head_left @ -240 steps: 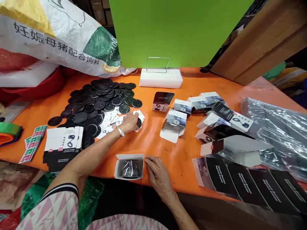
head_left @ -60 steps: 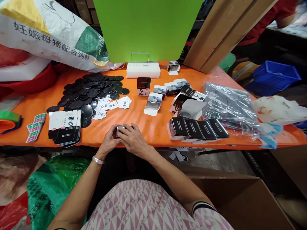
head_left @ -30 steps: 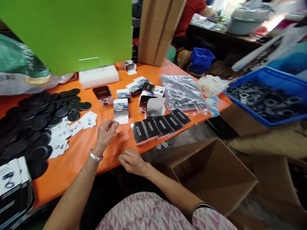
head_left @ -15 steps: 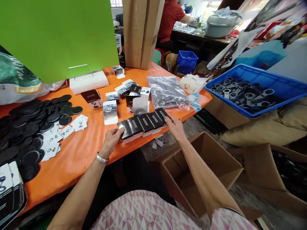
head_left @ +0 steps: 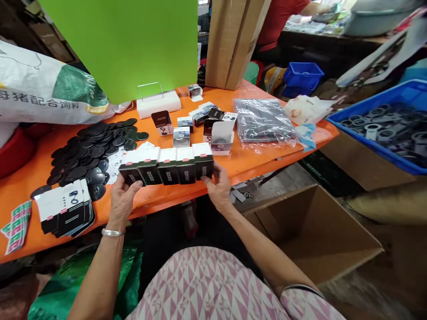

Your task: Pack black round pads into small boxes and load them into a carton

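Note:
A row of several small black-and-white boxes [head_left: 167,166] is squeezed end to end between my two hands, above the front part of the orange table. My left hand [head_left: 122,200] grips the left end box, thumb on its black face. At the other end, my right hand [head_left: 218,189] holds the last box with thumb and fingers. The black printed sides face me and the white sides slope upward. Just behind the row stand opened small boxes [head_left: 222,135]. Left of my left hand lies a stack of flat folded boxes [head_left: 66,206].
Black round discs [head_left: 90,151] and white printed cards [head_left: 115,162] lie on the left of the orange table [head_left: 150,202]. A plastic-wrapped pack [head_left: 263,120] lies at the right. An open cardboard carton [head_left: 320,226] stands below, beside a blue crate [head_left: 376,153] of dark parts.
My hands have moved left with the row of boxes and tipped it, so the white sides now show above the black ones. The view has turned left.

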Demonstrator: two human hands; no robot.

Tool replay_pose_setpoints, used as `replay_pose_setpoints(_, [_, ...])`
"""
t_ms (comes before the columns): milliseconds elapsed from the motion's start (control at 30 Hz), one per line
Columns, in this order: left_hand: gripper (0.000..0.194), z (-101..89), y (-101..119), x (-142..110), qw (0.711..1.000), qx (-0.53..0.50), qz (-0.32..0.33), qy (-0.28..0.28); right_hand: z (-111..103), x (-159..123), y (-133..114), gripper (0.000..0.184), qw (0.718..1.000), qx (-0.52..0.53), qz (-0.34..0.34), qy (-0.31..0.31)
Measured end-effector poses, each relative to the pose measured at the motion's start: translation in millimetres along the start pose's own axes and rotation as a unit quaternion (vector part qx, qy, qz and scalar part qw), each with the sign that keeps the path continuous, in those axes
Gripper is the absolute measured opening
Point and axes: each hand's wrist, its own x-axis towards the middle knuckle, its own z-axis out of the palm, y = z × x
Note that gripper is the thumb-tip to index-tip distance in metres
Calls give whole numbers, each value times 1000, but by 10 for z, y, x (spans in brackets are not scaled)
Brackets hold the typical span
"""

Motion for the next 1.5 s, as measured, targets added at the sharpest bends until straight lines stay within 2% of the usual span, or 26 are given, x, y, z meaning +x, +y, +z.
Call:
replay_pose_setpoints(67, [65, -124, -229, -79, 995, 90, -26, 28, 190, -92, 129, 45, 999, -26, -15, -31])
replay_pose_setpoints(133, [73, -181, -466, -156, 981, 172, -77, 36, 286, -182, 255, 44, 997, -59, -1, -56])
replay_pose_setpoints(233, [75, -165, -634, -221, 978, 180, -104, 15, 318, -263, 340, 48, 993, -96, 31, -61])
replay_pose_setpoints(400, [82, -107, -508, -214, 962, 256, -94, 31, 345, -219, 269, 56, 985, -136, 68, -78])
replay_pose_setpoints(467, [87, -115, -494, -176, 957, 277, -82, 19, 354, -158, 265, 60, 982, -156, 63, -88])
replay_pose_setpoints(600, [88, -110, -509, -188, 959, 272, -74, 9, 325, -140, 264, 65, 974, -189, 34, -116])
replay_pose_setpoints(733, [81, -70, -502, -282, 969, 234, -76, 32, 273, -208, 258, 66, 975, -183, 33, -124])
replay_pose_setpoints(900, [82, -86, -613, -261, 969, 235, -61, 56, 267, -167, 308, 66, 979, -167, 12, -121])
replay_pose_setpoints(1000, [83, -138, -707, -253, 967, 248, -42, 48, 287, -169, 286, 68, 980, -155, 28, -123])
replay_pose_setpoints(1100, [85, -169, -823, -204, 961, 268, -28, 65, 291, -138, 283, 71, 980, -148, 38, -130])
replay_pose_setpoints(1233, [82, -174, -912, -160, 966, 246, 16, 77, 291, -86, 298, 73, 979, -140, 44, -142])
replay_pose_setpoints(1367, [71, -154, -838, -187, 975, 206, 33, 82, 316, -95, 242, 67, 981, -123, 48, -142])
replay_pose_setpoints(1500, [52, -86, -556, -237, 980, 176, 44, 84, 214, -216, 15, 54, 984, -121, 82, -103])
